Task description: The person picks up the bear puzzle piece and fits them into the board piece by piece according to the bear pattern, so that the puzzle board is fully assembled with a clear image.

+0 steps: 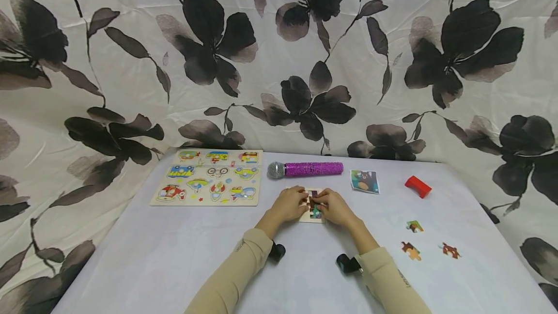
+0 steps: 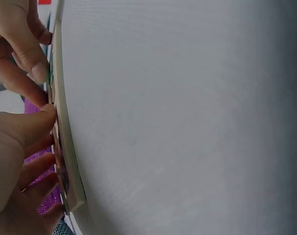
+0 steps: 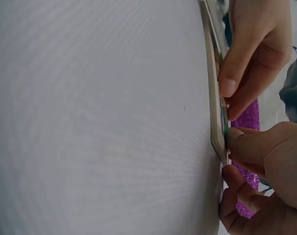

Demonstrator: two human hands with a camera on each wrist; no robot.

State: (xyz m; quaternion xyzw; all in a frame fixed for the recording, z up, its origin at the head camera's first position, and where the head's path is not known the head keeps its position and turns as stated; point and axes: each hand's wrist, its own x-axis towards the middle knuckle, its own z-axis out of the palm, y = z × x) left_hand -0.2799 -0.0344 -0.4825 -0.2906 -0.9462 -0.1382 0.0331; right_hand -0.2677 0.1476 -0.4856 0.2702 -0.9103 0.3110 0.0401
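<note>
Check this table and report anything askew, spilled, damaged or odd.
Nothing looks spilled or visibly damaged. The glittery purple microphone with a silver mesh head stands out, lying just beyond the small pale wooden jigsaw board; it seems unrelated to the puzzle. The small red block at far right sits askew.

Left grip (image 2: pixel 11 147), right grip (image 2: pixel 21 40) at pale board (image 2: pixel 66 137), apparently wooden, seen edge-on; purple glittery object (image 2: pixel 31 106) behind.
</note>
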